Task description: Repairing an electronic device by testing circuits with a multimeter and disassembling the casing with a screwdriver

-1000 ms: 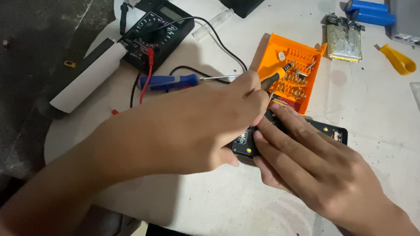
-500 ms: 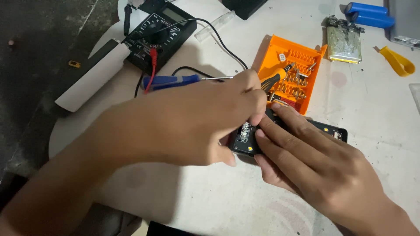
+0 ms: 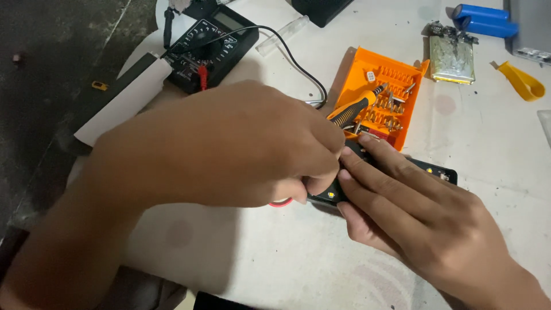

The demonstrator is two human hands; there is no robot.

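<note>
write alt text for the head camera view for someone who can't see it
Two bare hands work on a flat black circuit board on a white table: the left hand grips a small orange-and-black screwdriver while the right hand presses the board down. Behind them sit an open orange plastic bit case, a black multimeter and two blue cylindrical cells.

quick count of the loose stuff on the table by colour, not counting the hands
Orange: 2, bit case, screwdriver
Black: 2, multimeter, circuit board
Blue: 2, cylindrical cells
Yellow: 1, pry tool
Silver: 1, flat battery pack
Total: 8
</note>
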